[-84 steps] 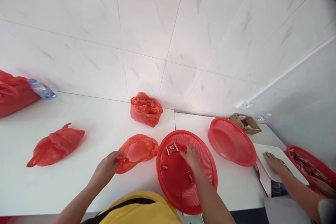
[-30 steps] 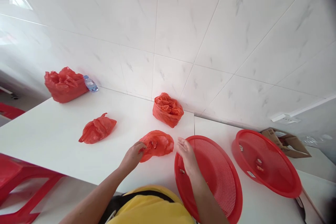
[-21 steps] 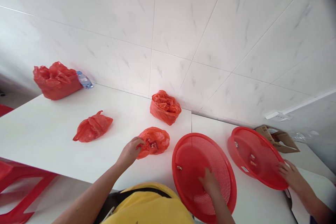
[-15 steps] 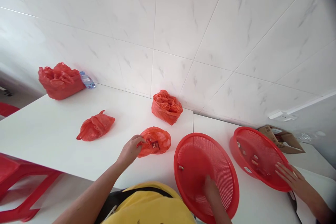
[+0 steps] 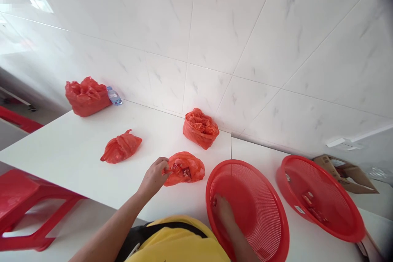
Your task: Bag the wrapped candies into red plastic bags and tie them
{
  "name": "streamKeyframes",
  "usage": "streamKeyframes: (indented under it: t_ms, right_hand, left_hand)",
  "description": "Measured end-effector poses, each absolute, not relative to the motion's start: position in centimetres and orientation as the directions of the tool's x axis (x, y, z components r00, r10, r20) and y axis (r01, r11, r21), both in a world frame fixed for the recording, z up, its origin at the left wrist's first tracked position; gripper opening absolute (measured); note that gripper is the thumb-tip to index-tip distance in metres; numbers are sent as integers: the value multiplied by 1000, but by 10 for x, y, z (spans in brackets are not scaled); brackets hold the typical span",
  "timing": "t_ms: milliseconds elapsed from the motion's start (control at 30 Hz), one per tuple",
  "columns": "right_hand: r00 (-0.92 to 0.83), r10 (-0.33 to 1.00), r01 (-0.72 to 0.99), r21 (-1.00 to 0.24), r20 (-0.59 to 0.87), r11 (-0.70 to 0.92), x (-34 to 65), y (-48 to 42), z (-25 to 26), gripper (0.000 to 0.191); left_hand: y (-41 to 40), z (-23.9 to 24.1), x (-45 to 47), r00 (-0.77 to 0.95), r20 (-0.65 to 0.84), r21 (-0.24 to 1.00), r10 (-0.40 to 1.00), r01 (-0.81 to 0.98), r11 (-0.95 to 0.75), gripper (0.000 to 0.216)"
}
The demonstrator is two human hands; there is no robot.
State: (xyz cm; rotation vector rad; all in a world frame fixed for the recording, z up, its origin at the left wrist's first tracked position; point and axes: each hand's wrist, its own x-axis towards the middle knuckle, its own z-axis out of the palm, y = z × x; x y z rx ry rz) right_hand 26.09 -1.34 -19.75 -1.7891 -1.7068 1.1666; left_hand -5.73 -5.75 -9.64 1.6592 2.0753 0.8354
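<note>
My left hand (image 5: pixel 154 177) pinches the edge of a small red plastic bag (image 5: pixel 185 168) that lies on the white table (image 5: pixel 70 151); wrapped candies show through the bag. My right hand (image 5: pixel 223 214) rests inside a round red mesh basket (image 5: pixel 260 213) at the table's near edge, its fingers by a small candy (image 5: pixel 214 202) at the basket's left rim. The hand is blurred, so its grip is unclear.
A second red mesh basket (image 5: pixel 319 196) with a few candies sits to the right, a cardboard box (image 5: pixel 345 172) behind it. Three more red bags (image 5: pixel 201 127) (image 5: pixel 121 146) (image 5: pixel 86 95) and a water bottle (image 5: pixel 114 95) lie further back. A red stool (image 5: pixel 27 208) stands at left.
My right hand moved from the bag's mouth into the basket, then left toward the candy at the rim. Another person's hand on the right basket has left the view. Left hand stays on the bag.
</note>
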Motion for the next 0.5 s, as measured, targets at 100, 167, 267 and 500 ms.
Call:
streamKeyframes:
  t_ms: [100, 167, 267, 500]
  right_hand:
    - [-90, 949, 645, -744, -301, -174, 270, -6, -190, 7]
    - [-69, 951, 616, -763, -300, -196, 272, 2, -175, 4]
    - [-65, 961, 473, -856, -270, -209, 256, 14, -141, 12]
    - [-291, 897, 180, -940, -332, -290, 154, 32, -101, 32]
  left_hand:
    - [-61, -98, -61, -251, 108, 646, 962, 753, 124, 17]
    - [-63, -99, -64, -244, 124, 651, 962, 751, 107, 17]
    - [-64, -101, -66, -234, 132, 658, 963, 747, 92, 17]
    - [-62, -96, -63, -252, 124, 688, 960, 718, 100, 13]
